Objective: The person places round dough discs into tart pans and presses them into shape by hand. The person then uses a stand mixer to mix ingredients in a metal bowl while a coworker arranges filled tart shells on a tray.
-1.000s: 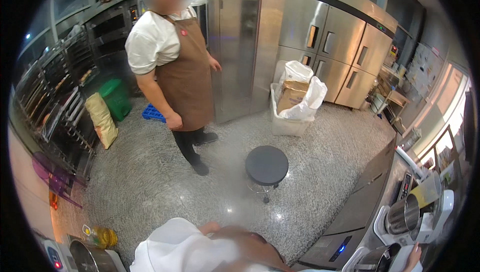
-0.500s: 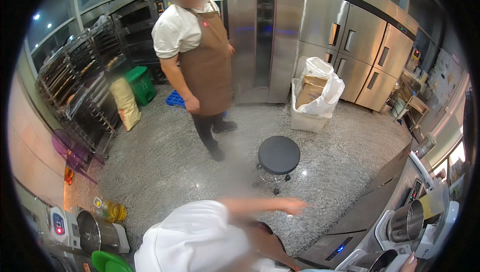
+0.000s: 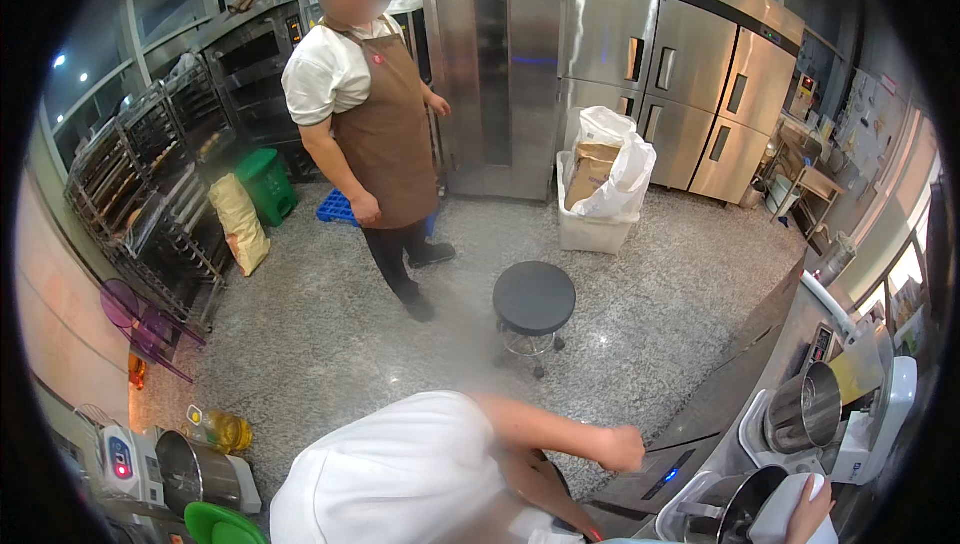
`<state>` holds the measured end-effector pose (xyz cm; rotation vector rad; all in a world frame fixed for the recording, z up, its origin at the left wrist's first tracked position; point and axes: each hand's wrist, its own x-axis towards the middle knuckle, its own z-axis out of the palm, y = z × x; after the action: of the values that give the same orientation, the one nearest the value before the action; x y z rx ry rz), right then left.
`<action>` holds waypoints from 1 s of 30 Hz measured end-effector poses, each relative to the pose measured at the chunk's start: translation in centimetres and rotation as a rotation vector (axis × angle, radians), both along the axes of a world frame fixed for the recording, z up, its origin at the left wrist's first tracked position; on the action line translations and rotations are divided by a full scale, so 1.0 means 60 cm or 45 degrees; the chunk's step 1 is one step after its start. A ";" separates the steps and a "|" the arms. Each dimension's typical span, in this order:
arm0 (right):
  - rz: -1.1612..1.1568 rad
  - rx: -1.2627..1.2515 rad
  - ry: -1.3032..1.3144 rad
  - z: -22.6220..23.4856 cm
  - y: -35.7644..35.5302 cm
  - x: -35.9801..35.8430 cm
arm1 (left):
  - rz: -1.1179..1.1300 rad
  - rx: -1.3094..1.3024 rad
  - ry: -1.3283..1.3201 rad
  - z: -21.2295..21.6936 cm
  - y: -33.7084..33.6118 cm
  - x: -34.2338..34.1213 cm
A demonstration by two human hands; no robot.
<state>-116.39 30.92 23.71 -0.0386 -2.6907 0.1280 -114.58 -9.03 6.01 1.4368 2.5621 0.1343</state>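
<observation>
At the lower right, my right hand [image 3: 806,512] has its fingers against the white head of a stand mixer [image 3: 782,512] and seems to grip its edge. Beneath that head is a steel mixing bowl [image 3: 740,504], cut off in part by the lower edge. My left hand is not in view. A co-worker in a white top [image 3: 390,464] and brown apron bends over close in front, one arm stretched to the right. That co-worker's hand [image 3: 624,449] is closed in a fist by the counter front; whether it holds anything cannot be seen.
Another person in a brown apron [image 3: 385,134] stands beyond. A black rolling stool [image 3: 535,299] and a white bin [image 3: 598,232] are on the floor. A second mixer's steel bowl [image 3: 803,409] sits on the right counter; a green chair back [image 3: 222,524] is at lower left.
The view has shifted, so the room moves left in it. The bending co-worker's hand has gone from outstretched to a fist, further right and lower. More of my right hand shows.
</observation>
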 end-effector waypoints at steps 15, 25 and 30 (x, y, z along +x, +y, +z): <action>0.028 -0.304 -0.028 -0.042 0.055 -0.012 | -0.326 1.134 -0.207 0.257 0.228 -0.048; -0.073 -0.209 -0.093 -0.022 0.030 0.004 | -0.396 1.362 0.015 0.255 0.319 -0.038; 0.002 -0.069 0.012 -0.048 0.045 -0.005 | -0.405 1.478 0.070 0.263 0.350 -0.043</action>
<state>-116.66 33.61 20.81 -0.0528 -2.6775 0.2005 -117.13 11.96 21.82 2.1178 2.2380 1.7452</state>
